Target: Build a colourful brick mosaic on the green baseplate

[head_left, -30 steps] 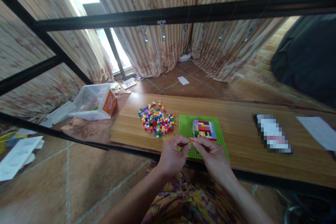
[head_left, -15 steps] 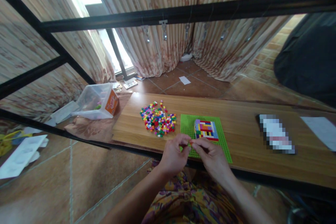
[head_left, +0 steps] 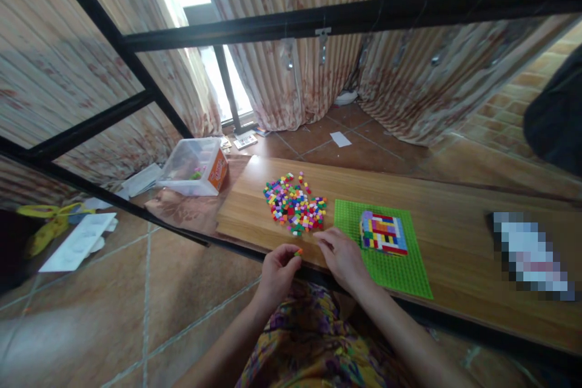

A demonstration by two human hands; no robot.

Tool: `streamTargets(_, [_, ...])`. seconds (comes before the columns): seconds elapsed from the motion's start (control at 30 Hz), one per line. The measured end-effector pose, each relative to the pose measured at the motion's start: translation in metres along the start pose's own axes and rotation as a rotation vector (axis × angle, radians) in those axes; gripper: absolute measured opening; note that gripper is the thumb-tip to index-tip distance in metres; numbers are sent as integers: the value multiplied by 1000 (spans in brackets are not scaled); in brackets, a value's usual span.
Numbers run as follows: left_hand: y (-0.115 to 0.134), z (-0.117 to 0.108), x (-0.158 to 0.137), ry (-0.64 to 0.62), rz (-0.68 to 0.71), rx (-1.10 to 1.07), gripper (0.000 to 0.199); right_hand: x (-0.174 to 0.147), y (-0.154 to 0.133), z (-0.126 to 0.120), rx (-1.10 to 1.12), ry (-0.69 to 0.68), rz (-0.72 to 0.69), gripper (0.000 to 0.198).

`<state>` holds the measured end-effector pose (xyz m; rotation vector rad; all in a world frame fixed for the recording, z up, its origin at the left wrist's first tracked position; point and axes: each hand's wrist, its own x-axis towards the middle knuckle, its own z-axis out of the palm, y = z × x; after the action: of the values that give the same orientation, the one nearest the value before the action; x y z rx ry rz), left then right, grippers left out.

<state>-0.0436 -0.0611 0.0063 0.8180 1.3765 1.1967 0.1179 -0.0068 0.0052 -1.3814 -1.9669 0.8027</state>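
Note:
My left hand (head_left: pixel 278 268) is closed at the table's front edge, pinching toy bricks (head_left: pixel 298 252), small orange and green ones, between thumb and fingertips. Over the wood between the pile and the baseplate reaches my right hand (head_left: pixel 344 258), its fingers stretched forward and slightly apart, with nothing visible in them. Just beyond its fingertips lies a loose pile of colourful small bricks (head_left: pixel 291 206). To its right is a green studded baseplate (head_left: pixel 416 267), bearing a low rectangular brick build (head_left: pixel 385 233) in mixed colours.
On the wooden table (head_left: pixel 459 242), a blurred-out phone-like object (head_left: pixel 531 254) lies at the right. A clear plastic box (head_left: pixel 188 167) with an orange label stands beyond the left end. A black metal bar (head_left: pixel 273 30) crosses in front of the curtains.
My hands have come apart. The left keeps the small bricks and has drawn off the baseplate; the right has moved left toward the pile. The view has shifted left.

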Motion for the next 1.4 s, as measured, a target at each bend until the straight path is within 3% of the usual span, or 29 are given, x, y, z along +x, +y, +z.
streamTargets(0.27, [2,-9,6,52,-45,-61,18,30,7,24,-229,-61,-98,23])
streamTargets(0.53, [-1,-9,10,47,-62,-88,27,34,8,22,-207,-57,-81,23])
streamTargets(0.97, [-1,-11,11,48,-77,-103,23,27,2,17,-223,-98,-81,16])
streamTargets(1.17, [-4,-10,13,46,-79,-108,25,28,3,17,-238,-128,-17,15])
streamTargets(1.3, [-2,-10,12,58,-73,-115,24,28,1,17,-175,-139,6,20])
streamTargets(1.4, [0,-10,12,49,-51,-110,21,20,-3,16,20,-124,49,23])
